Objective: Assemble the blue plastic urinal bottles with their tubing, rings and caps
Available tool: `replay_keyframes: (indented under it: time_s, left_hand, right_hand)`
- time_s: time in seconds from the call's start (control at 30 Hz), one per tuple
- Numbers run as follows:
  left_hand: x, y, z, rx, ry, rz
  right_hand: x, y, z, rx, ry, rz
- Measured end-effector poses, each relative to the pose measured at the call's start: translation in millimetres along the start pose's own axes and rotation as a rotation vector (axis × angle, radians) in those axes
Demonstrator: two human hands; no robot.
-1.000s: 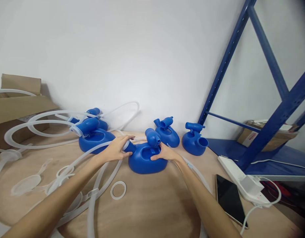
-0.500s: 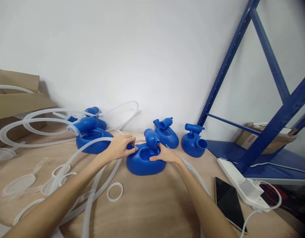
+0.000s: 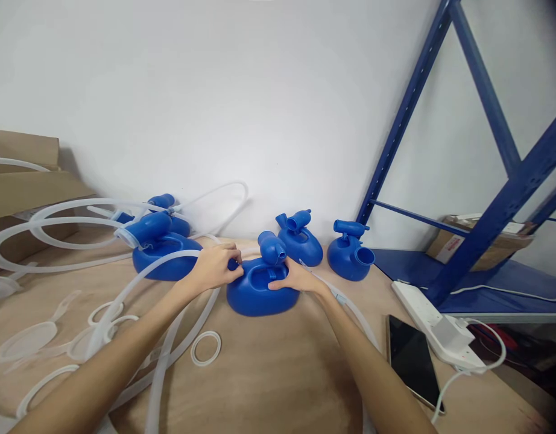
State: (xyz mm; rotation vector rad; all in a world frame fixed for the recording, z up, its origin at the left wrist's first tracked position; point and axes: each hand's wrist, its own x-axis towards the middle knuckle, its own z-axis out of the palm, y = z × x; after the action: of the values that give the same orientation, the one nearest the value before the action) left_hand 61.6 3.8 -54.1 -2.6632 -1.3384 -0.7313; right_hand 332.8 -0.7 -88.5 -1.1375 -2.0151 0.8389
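A blue plastic urinal bottle [image 3: 262, 304] stands on the table in front of me, with a handle opening and a loose-looking blue spout piece [image 3: 272, 248] on top. My right hand [image 3: 296, 277] grips its right side, the thumb lying over the handle. At the bottle's left end, my left hand [image 3: 217, 266] has its fingers closed around the mouth. Anything small between those fingertips is hidden. A clear hose [image 3: 163, 259] passes close behind my left wrist, and a white ring [image 3: 206, 348] lies in front of the bottle.
More blue bottles stand behind, one [image 3: 300, 244] close by and another [image 3: 350, 259] to the right. Hoses and clear lids [image 3: 27, 342] spread over the left side near a cardboard box [image 3: 34, 187]. A phone [image 3: 413, 358], power strip [image 3: 434, 325] and blue rack [image 3: 468, 235] are at right.
My left fingers have closed further over the bottle's mouth, hiding the thin edge that showed at their tips. My right hand keeps its grip. The whole view has shifted slightly.
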Motion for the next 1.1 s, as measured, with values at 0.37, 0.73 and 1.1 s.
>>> replay_keyframes:
  time_s: [0.37, 0.73, 1.1]
  left_hand:
    - [-1.0, 2.5, 5.8, 0.054, 0.038, -0.03]
    - [-6.0, -2.0, 12.2, 0.117, 0.1, 0.094]
    - [-4.6, -10.2, 8.4, 0.073, 0.085, 0.195]
  right_hand:
    - [0.3, 3.5, 0.8, -0.026, 0.016, 0.02]
    - [-0.6, 1.0, 2.9, 0.002, 0.031, 0.05]
    - [5.1, -0.4, -3.3, 0.066, 0.06, 0.025]
